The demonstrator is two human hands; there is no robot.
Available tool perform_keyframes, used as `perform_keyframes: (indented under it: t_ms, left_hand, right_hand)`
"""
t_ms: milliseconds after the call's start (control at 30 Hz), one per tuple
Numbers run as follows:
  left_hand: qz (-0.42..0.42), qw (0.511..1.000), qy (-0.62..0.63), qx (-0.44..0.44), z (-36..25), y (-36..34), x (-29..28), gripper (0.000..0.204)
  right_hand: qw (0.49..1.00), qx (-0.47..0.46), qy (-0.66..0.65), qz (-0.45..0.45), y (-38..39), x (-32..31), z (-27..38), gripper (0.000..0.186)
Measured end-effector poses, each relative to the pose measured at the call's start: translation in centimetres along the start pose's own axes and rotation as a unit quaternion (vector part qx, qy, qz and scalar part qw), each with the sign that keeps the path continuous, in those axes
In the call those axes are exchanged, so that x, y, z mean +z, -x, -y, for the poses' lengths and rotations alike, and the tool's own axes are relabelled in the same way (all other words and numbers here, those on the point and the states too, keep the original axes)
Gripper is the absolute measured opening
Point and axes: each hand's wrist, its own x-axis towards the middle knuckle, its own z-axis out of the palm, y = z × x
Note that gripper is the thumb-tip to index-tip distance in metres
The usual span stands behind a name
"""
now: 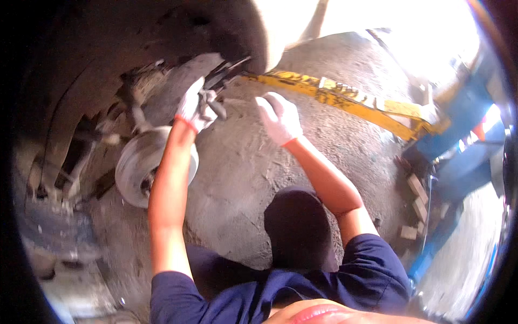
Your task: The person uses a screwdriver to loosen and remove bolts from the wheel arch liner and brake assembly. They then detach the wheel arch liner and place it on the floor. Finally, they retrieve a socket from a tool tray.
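My left hand (pixel 193 105), in a white glove with red cuff, is closed on a dark grey metal piece (pixel 216 108), its exact kind unclear. Just beyond it are dark long metal pieces (pixel 226 67), partly hidden. My right hand (pixel 279 119), gloved alike, is raised to the right of the left one, fingers loosely bent and apart, holding nothing I can see. Left of and below my left hand sits a pale round drum-like wheel part (pixel 125 167) on the dusty ground (pixel 226 200).
A worn yellow metal bar (pixel 372 119) crosses behind my hands toward a blue steel structure (pixel 437 140) on the right. Wooden blocks (pixel 417 189) lie beside that structure. Dark metal clutter (pixel 75 156) fills the left, and bright light comes from the top right.
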Motion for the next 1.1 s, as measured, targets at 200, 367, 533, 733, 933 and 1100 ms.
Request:
perform_keyframes:
  t_ms: [200,367,533,733,933,1100]
  left_hand:
    - [0.134,0.966,0.213,-0.052,1.2,-0.6,-1.6,0.038]
    - [0.133,0.953,0.252,-0.099,1.4,-0.2,-1.8,0.038]
    - [-0.046,0.998,0.049,0.012,1.6,1.7,3.7,0.043]
    - [-0.099,0.992,0.018,0.074,1.3,0.9,1.7,0.041]
    - [-0.148,0.983,-0.065,0.090,2.8,1.8,3.1,0.045]
    - [-0.230,0.917,-0.218,0.243,1.8,-2.4,-3.2,0.039]
  right_hand:
    - [0.932,0.106,-0.238,0.253,-5.8,6.0,-5.5,0.049]
    - [0.638,0.129,-0.698,0.299,-11.7,9.3,-4.3,0.036]
    - [0.900,0.201,-0.385,0.045,-13.0,9.5,-4.4,0.052]
    - [0.913,0.060,-0.385,0.120,-11.6,9.6,-3.0,0.044]
    - [0.967,0.187,-0.151,0.078,-12.8,10.2,-3.9,0.065]
    - [0.746,0.194,-0.614,0.169,-11.1,10.0,-2.3,0.047]
